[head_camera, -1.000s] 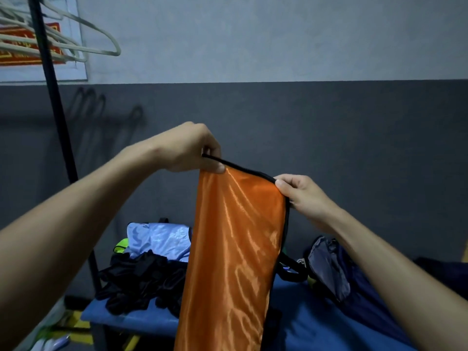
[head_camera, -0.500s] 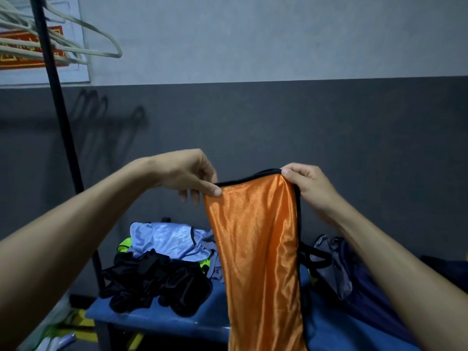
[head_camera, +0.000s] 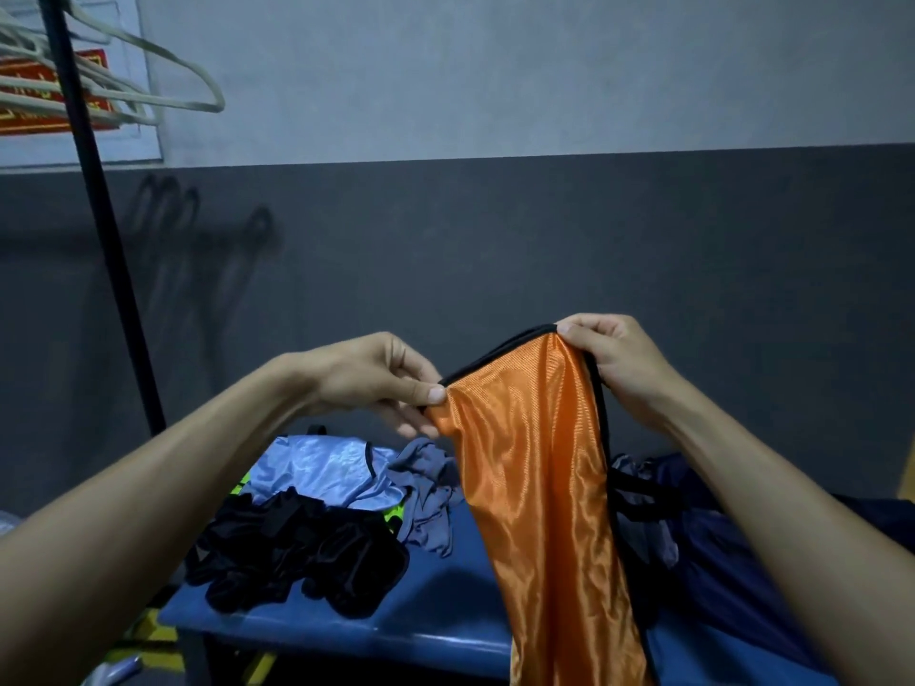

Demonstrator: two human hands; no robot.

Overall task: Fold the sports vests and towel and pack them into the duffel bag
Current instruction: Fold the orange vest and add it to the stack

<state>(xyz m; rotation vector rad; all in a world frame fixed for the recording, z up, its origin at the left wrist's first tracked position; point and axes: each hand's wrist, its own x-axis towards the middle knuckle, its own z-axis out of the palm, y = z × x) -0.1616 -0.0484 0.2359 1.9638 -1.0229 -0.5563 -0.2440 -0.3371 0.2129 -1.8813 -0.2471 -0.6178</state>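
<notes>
— Above the blue bench [head_camera: 346, 631], what is being held?

— An orange sports vest [head_camera: 539, 487] with black trim is held up in the air by its top edge. One end of that edge is pinched between thumb and fingers of the left hand [head_camera: 381, 383]; the other end is gripped by the curled fingers of the right hand [head_camera: 609, 358], which sits slightly higher. The rest of the fabric hangs straight down past the bench edge and out of the bottom of the view.

— And the other garments?

— A pile is seen on the bench behind the left forearm. A black garment [head_camera: 297, 557] lies crumpled at the front, a pale blue vest [head_camera: 322, 470] is spread just behind it, and a grey cloth [head_camera: 426, 492] is bunched beside them, close to the hanging orange fabric. A sliver of neon yellow (what it belongs to cannot be told) shows between the black and the pale blue.

— Where is the bag?

— A dark navy duffel bag [head_camera: 713, 547] is seen at the right end of the bench, partly hidden by the orange vest and the right forearm; whether it is open cannot be told. At the upper left, pale clothes hangers [head_camera: 148, 76] are hung on a black rack pole [head_camera: 104, 230].
</notes>
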